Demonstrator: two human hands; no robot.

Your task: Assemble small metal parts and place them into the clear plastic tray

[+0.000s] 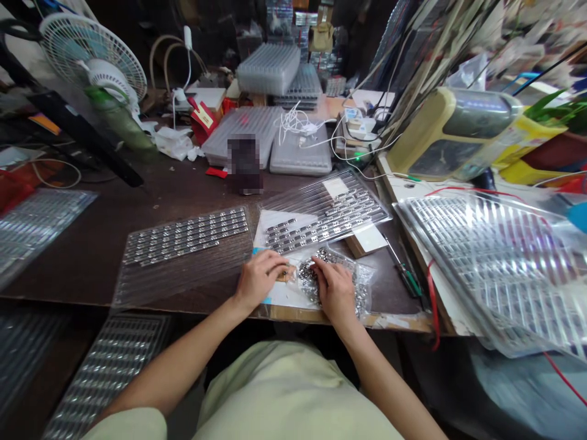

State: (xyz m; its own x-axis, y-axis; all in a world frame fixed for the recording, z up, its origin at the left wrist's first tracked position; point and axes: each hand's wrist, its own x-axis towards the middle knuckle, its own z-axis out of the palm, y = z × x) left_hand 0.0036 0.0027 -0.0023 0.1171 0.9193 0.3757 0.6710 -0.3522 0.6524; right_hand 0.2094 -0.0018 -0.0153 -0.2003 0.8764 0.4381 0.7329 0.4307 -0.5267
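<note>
Shirt (284,391) | left hand (259,278) palm-down | right hand (338,288) palm-down, by metal parts (308,273)

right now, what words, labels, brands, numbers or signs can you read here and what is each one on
None can be read for certain.
Pale label on the red item: marks too small and blurred to read.
Clear plastic bag by the right hand: no lettering can be made out.
Rows of metal parts: too small to tell whether they bear any.
Pixelated dark patch: any text there is hidden.
</note>
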